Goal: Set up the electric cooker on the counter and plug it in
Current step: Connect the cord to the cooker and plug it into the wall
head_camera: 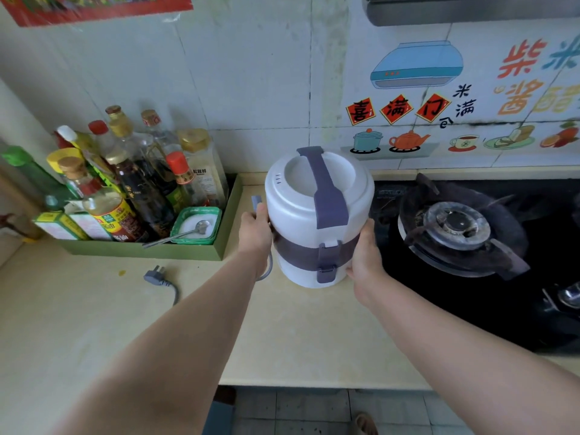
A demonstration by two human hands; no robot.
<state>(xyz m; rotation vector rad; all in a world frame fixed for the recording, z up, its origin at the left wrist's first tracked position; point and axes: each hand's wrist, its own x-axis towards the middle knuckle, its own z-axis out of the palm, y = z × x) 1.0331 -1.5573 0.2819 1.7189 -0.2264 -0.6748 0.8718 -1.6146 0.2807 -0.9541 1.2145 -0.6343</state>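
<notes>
Electric cooker [314,199], one, held by two hands [255,229] [364,255]; one plug [155,275] nearby.

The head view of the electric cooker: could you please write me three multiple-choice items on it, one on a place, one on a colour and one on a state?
1. Where does the plug lie?
A. In a wall socket.
B. In a drawer.
C. On the counter, left of the electric cooker.

2. What colour is the cooker's handle?
A. Red.
B. Greyish purple.
C. Green.

3. How is the cooker held?
A. Between the left hand and the right hand.
B. By one hand alone.
C. By nobody.

Answers: 1 C, the plug lies unplugged on the counter; 2 B, the handle reads greyish purple against the white body; 3 A, a hand grips each side.
</notes>
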